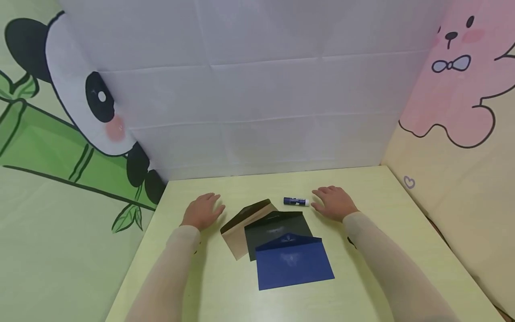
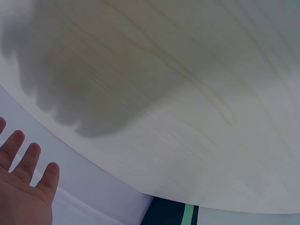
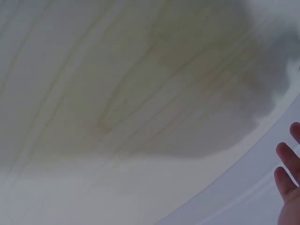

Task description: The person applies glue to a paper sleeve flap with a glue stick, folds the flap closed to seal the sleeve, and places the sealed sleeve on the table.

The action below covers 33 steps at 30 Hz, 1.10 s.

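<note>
Three envelopes lie overlapped with their flaps up, between the two hands. The blue envelope (image 1: 293,264) is nearest and on top, the dark green envelope (image 1: 277,232) sits behind it, and the beige envelope (image 1: 237,239) with a dark-lined flap is at the left. Behind them a blue glue stick (image 1: 295,201) with a white end lies on its side. My left hand (image 1: 202,211) is left of the beige envelope, fingers extended and holding nothing. Just right of the glue stick's white end is my right hand (image 1: 333,203), also with loose straight fingers and nothing held.
Everything lies on a pale wood-grain table (image 1: 225,295). A white cloth wall (image 1: 261,98) rises at its back edge. Side walls carry a panda drawing (image 1: 76,89) at left and a pink bear (image 1: 458,89) at right.
</note>
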Tool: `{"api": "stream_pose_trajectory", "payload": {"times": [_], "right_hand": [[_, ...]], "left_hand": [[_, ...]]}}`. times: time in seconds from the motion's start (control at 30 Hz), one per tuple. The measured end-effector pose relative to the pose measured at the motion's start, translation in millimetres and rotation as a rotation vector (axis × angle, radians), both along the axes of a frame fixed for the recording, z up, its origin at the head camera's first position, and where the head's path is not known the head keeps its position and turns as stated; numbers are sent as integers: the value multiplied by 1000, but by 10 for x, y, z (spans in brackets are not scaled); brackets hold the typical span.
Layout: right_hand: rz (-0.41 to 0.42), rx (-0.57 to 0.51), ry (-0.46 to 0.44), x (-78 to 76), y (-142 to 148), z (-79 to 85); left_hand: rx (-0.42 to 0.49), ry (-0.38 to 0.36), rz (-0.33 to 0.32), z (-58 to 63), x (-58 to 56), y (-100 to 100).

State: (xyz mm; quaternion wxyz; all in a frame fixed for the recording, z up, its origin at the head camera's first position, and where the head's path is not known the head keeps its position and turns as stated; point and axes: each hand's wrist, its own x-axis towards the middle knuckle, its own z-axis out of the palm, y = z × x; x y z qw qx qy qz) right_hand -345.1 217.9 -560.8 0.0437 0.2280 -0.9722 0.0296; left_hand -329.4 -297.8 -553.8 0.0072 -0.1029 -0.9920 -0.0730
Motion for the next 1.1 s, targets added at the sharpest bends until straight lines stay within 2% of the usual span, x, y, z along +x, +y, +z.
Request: {"api": "stream_pose_trajectory", "payload": {"times": [0.13,0.27,0.4,0.6,0.77,1.0,1.1], "right_hand": [[45,21,22,-17,-127,0],[51,41,18,-28,-217,-2],[38,55,11,-29,-284,-5],[61,92,69,-61,-392,-14],[62,130,111,-163,-519,-41],[44,133,124,-298,-603,-129],[45,117,145,-292,-623,-136]], "left_hand": [[36,-35,-1,17,14,76],[57,-56,-23,61,20,196],[64,-40,-65,91,7,334],[56,-19,-116,108,-21,456],[47,-18,-154,118,-146,436],[25,-43,-196,113,-343,403],[27,-48,-206,134,-333,409]]}}
